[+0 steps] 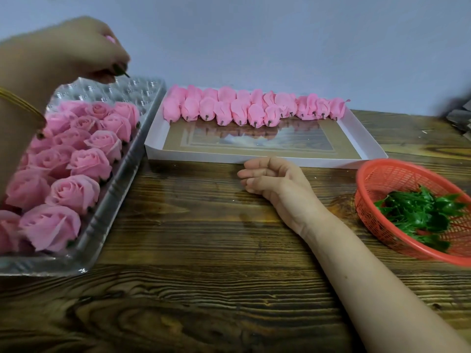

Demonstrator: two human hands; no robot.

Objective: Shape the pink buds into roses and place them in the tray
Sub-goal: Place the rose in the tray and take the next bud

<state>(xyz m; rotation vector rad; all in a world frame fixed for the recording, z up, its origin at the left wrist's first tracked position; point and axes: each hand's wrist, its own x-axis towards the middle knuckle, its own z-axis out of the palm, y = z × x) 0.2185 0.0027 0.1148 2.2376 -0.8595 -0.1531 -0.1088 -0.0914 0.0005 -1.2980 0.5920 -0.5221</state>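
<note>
- The left grip (84, 49) held a pink rose (110, 38) above the clear tray's (123, 174) far end.
- The right grip (270, 178) lay loosely curled and empty on the worktop (204, 250).
- Pink buds (239, 110) lined the white box (254, 159).

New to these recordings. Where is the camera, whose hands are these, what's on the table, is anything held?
No machine: a person works bare-handed, filmed by one camera on their head, looking down. The left hand, over the far end of a clear tray of finished roses, grips a flower, pink with a dark stem, probably a rose. The right hand rests empty on the wooden table. A white box holds unshaped buds; a red basket holds green leaves.
</note>
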